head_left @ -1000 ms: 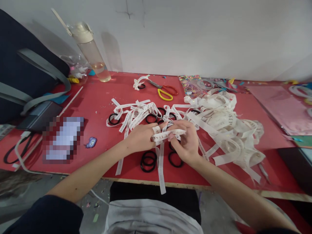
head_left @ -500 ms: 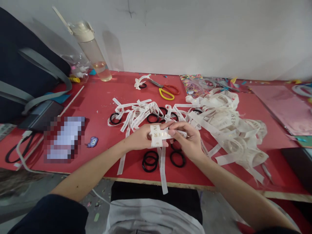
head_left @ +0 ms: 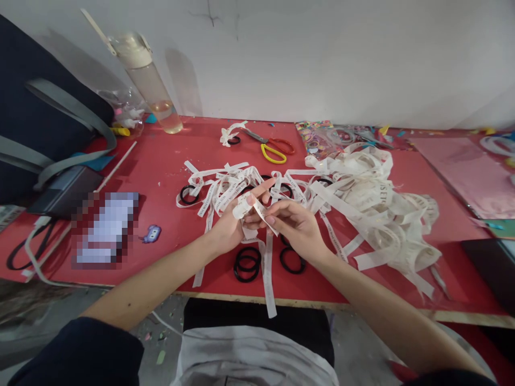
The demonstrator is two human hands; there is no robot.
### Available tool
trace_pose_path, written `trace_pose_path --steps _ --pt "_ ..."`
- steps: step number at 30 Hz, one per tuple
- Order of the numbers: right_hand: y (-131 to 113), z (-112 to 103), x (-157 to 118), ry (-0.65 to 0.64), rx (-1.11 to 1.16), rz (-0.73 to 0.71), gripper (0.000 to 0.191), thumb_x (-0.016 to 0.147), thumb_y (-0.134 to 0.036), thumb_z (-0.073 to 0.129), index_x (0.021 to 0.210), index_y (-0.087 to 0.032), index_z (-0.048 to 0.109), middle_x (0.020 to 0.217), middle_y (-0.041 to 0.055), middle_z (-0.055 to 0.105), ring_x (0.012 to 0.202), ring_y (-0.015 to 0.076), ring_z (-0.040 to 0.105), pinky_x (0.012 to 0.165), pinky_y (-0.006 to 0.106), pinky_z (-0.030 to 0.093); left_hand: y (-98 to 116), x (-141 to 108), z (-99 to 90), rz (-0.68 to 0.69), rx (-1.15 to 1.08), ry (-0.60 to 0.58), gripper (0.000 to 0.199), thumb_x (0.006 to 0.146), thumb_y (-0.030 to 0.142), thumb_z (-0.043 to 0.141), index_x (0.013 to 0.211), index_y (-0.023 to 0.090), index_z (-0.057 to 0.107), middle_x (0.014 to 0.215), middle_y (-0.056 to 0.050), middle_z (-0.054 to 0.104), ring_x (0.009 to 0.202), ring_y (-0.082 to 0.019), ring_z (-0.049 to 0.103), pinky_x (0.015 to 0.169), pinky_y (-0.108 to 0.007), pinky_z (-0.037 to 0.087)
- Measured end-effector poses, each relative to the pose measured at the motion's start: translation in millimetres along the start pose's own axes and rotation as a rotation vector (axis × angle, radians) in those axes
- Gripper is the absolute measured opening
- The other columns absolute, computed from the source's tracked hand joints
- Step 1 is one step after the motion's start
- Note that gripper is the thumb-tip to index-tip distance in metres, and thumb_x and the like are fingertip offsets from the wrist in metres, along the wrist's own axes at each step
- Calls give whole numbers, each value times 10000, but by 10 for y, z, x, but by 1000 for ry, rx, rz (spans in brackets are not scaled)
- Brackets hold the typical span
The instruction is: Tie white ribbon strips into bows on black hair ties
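A white printed ribbon [head_left: 243,209] is looped over the fingers of my left hand [head_left: 230,231], whose thumb presses on it. My right hand [head_left: 298,228] pinches the ribbon's free end between thumb and fingers. Both hands are held close together over the table's front half. Below them lie black hair ties [head_left: 247,264], and another hair tie [head_left: 292,260] sits under my right hand. A ribbon tail [head_left: 269,279] hangs past the table's front edge. Behind my hands are cut printed ribbons [head_left: 219,187] mixed with more hair ties.
A big tangle of white ribbon [head_left: 374,198] spreads on the right of the red table [head_left: 161,161]. Scissors [head_left: 273,150] with red and yellow handles lie behind, beside a ribbon bow [head_left: 228,136]. A water bottle [head_left: 155,86], phone [head_left: 108,228] and dark bag [head_left: 40,96] are left.
My left hand has turned and its index finger now points up and away. The ribbon, flat across the fingers before, is now curled around them, with its end drawn down by my right hand.
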State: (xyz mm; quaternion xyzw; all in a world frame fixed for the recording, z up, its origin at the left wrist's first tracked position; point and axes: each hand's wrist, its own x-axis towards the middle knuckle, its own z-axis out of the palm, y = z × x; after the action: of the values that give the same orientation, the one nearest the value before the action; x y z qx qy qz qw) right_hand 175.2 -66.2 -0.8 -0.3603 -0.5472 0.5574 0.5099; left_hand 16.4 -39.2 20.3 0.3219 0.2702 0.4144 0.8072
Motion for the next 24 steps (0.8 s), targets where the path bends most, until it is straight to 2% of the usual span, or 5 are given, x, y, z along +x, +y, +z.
trace_pose_path --steps 8,12,16,20,24 --pt "-67 -186 57 -135 -267 10 188 855 -286 698 980 -199 589 771 -11 682 661 114 656 586 218 526 18 16 -66 -22 -4 -54 432 730 397 764 1064 133 691 619 54 415 502 -38 203 430 -148 213" --pt "-207 -451 126 -491 -700 -159 169 874 -120 579 999 -199 661 940 37 716 853 149 686 770 278 554 35 21 -78 -18 -16 -55 423 750 388 753 1080 132 685 626 52 409 510 -44 212 437 -159 215" --pt "-247 -662 185 -662 -966 -293 256 820 -62 596 998 -212 702 1011 61 712 968 190 671 884 361 544 62 30 -77 -10 -37 -39 405 758 380 746 1064 121 691 629 51 404 508 -45 214 432 -169 213" --pt "-240 -697 208 -673 -1044 -327 123 856 -133 628 853 -216 718 862 38 714 867 189 671 825 355 550 71 43 -75 -4 -48 -41 400 760 385 741 1053 117 692 633 58 385 504 -44 182 422 -172 188" --pt "-276 -598 172 -603 -967 -373 130 904 -143 591 946 -213 694 903 43 718 861 170 667 791 325 546 71 54 -76 30 -53 -24 353 773 378 730 1018 126 694 638 54 387 508 -47 189 422 -172 194"
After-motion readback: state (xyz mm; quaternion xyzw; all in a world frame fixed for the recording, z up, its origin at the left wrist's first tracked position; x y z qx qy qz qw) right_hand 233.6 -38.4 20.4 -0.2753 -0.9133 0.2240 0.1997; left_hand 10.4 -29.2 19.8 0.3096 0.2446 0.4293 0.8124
